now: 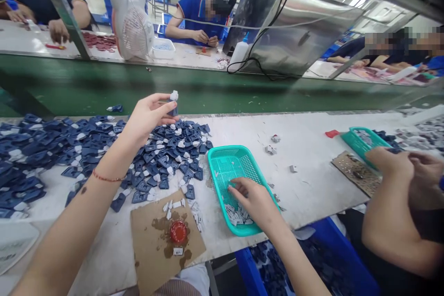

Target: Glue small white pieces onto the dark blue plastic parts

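Note:
My left hand (154, 113) is raised over the pile, thumb and fingers closed on a small dark blue plastic piece (172, 110) with a white tip. Below it, many similar blue pieces (166, 159) with white ends are heaped on the worktable. My right hand (255, 201) reaches into a green plastic basket (212, 166), its fingertips drawn together; whatever they hold is too small to name. Small white-grey parts (236, 215) lie at the basket's near end. Between the hands, a cardboard sheet (149, 240) bears a red round cap (178, 232), wet brown stains and a few white parts.
At right, a co-worker's hands (398, 162) are beside another green basket (357, 141) and cardboard (350, 171). A blue crate (333, 240) with dark pieces sits below the table edge. Beyond the green conveyor belt (194, 88), other people work near a white bottle (240, 51).

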The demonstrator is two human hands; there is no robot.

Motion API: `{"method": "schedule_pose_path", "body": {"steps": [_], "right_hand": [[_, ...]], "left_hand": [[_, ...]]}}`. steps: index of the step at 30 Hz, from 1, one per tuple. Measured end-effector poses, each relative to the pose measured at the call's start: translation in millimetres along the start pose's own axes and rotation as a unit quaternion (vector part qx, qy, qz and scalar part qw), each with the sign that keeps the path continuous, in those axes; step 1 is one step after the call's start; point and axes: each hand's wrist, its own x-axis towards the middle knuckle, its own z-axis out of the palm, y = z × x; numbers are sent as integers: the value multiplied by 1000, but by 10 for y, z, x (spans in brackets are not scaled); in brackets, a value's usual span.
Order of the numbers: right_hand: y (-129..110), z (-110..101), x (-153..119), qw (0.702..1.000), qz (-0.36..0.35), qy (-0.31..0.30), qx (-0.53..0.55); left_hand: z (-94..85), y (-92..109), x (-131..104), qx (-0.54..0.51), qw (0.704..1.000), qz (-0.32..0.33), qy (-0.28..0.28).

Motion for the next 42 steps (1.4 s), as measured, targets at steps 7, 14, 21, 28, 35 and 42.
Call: {"method": "schedule_pose_path", "body": {"steps": [7,14,21,28,35,42], "right_hand": [[-113,80,-20,1000,-9,6,-19],[-70,138,-26,999,24,42,-24],[-89,159,51,996,60,56,-28],[-369,118,-127,992,71,103,-21],[-1154,263,-534,989,-132,-14,67],[-1272,409,-524,977,-201,-53,44]], "left_hand": [[-300,-5,-1080,-105,992,-68,6],[-565,-507,-1999,-191,960,-185,82],[-569,-884,-2474,-218,954,-187,82],[-463,-1066,-2646,-208,965,-153,51],[-389,-1096,-2665,-215,971,-104,29],[-415,-1151,-2677,-220,972,-87,10]]}}
